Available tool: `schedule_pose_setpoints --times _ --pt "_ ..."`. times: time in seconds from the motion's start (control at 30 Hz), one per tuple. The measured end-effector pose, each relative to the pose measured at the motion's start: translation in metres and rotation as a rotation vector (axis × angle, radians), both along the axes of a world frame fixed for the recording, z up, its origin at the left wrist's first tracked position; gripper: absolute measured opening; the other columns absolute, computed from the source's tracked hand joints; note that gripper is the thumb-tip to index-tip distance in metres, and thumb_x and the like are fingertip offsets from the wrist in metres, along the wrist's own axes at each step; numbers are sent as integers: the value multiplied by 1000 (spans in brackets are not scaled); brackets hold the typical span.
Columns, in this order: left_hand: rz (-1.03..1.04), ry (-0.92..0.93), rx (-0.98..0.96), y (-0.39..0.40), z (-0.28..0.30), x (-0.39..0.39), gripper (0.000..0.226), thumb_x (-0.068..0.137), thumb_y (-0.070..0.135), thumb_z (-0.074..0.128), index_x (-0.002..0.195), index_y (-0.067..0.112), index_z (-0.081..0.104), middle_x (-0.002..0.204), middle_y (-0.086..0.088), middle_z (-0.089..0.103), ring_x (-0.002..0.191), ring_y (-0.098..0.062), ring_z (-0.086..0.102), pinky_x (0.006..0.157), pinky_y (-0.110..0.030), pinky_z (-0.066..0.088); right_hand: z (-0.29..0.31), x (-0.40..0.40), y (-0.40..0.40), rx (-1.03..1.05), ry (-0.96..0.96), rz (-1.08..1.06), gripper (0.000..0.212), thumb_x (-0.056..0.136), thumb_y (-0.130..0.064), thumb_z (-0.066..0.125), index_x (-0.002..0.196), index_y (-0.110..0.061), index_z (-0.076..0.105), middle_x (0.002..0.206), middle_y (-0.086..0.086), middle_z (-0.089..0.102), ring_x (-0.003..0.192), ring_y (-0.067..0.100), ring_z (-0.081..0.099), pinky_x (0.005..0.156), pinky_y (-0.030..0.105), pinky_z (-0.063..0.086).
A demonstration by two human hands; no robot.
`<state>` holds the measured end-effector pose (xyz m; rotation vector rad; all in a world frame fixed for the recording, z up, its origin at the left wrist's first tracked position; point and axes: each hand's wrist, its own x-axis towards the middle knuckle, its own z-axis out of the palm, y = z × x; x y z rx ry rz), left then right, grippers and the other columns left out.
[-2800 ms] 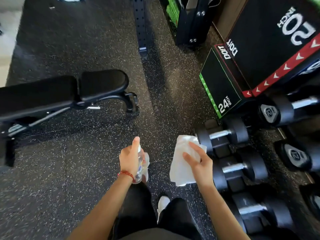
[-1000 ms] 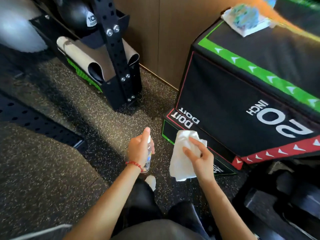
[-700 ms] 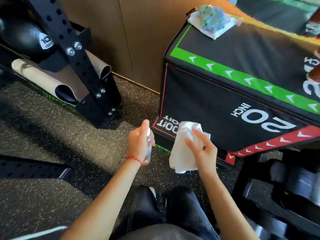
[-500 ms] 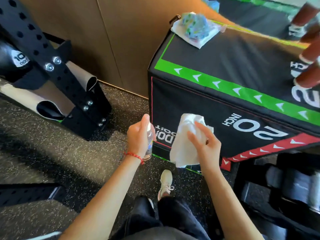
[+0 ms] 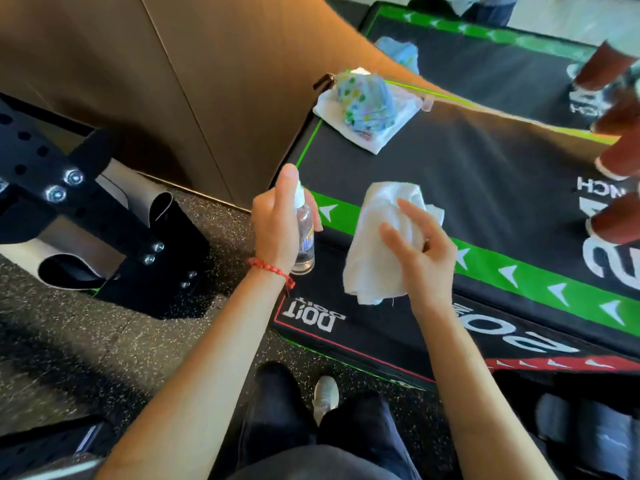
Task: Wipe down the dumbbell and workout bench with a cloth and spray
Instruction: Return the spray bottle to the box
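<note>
My left hand [image 5: 277, 223] grips a small clear spray bottle [image 5: 304, 233] upright, with the forefinger on top of its nozzle. My right hand [image 5: 420, 251] holds a crumpled white cloth [image 5: 374, 237] just to the right of the bottle, thumb and fingers curled round it. Both hands hover over the near left corner of a black foam plyo box [image 5: 485, 188] with a green arrow stripe. Dark dumbbells [image 5: 588, 434] show blurred at the bottom right. The workout bench is out of view.
A folded white cloth with a patterned blue item [image 5: 367, 109] lies on the box's far corner. Brown cups [image 5: 616, 157] stand along the right edge. A black rack foot [image 5: 104, 230] with rolled mats stands left, on speckled rubber floor. A wooden wall [image 5: 173, 81] rises behind.
My view has swung up and right from the bench and dumbbells to the plyo box, which is closer now. Both hands keep the same hold on bottle and cloth.
</note>
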<state>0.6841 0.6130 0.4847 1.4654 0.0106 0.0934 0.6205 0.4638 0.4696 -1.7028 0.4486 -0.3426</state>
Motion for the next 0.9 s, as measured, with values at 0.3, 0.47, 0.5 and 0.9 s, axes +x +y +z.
schedule_pose_setpoints --times 0.3,0.47,0.5,0.9 --pt "-119 -67 30 -20 10 95 73 75 63 35 41 1 50 36 -4 48 45 -19 50 57 -30 41 -1 74 -3 -28 73 -123 32 77 -25 72 105 -40 63 96 -23 61 95 4 57 90 30 49" --pt "-166 -40 11 -34 4 130 61 72 64 38 33 18 48 36 -4 48 43 -19 49 57 -30 41 -7 102 -3 -74 144 -177 35 77 -28 72 109 -37 63 98 -10 62 93 13 59 87 36 51" --pt "-171 -41 6 -36 3 135 59 71 64 38 32 20 47 36 -3 48 43 -19 49 56 -29 41 -8 105 -4 -92 162 -181 36 77 -28 72 111 -35 63 99 -8 62 92 13 59 86 35 51" --pt "-218 -124 14 -40 -19 134 62 81 56 34 48 7 52 42 3 52 45 -15 50 58 -31 42 -28 107 3 -550 383 -144 43 85 -37 59 127 -32 51 118 5 51 104 25 52 80 30 38"
